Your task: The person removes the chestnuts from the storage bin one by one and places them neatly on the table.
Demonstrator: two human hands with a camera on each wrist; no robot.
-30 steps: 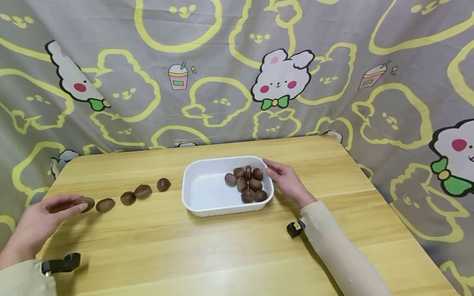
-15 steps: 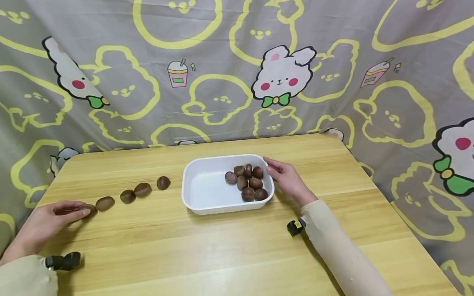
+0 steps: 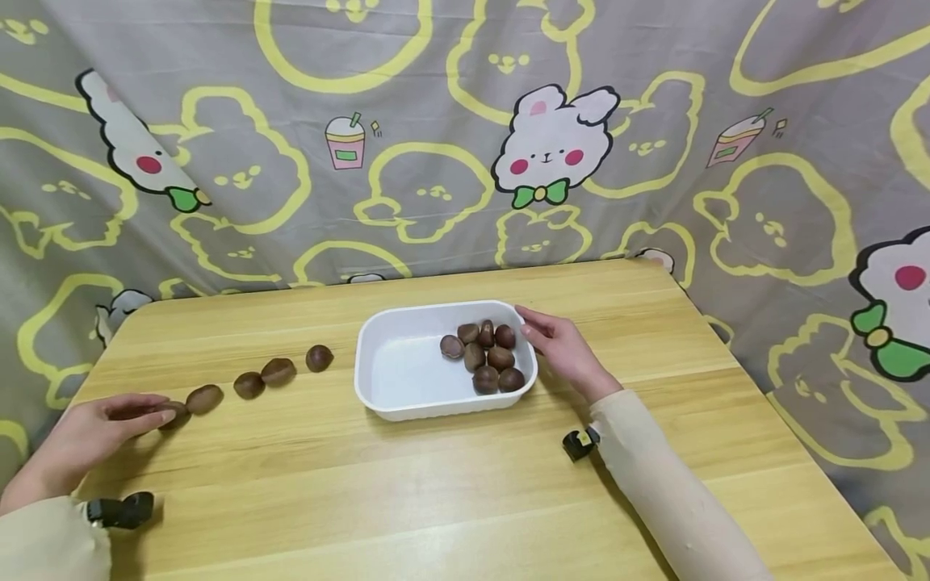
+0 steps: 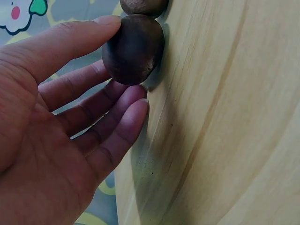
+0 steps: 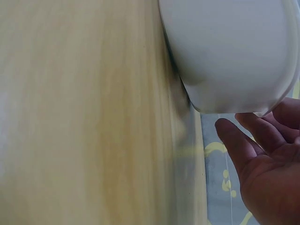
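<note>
Left hand [image 3: 98, 436] at lower left of head frame, fingers pinching a chestnut [image 4: 133, 49]. Four loose chestnuts [image 3: 249, 385] run up-right from it on the counter [image 3: 436, 500]. White tray [image 3: 400, 371] at centre, more chestnuts in its right half. Right hand [image 3: 568, 353]: fingers relaxed, against the tray's right end.

compared with a second ago, the left hand [image 3: 87, 437] is a little lower, and the nut [image 3: 175, 416] it pinches has come down with it, close to the surface [image 3: 378, 492]. the slim gap between that nut and the next nut [image 3: 205, 399] no longer shows. the head view has tipped slightly downward.
</note>
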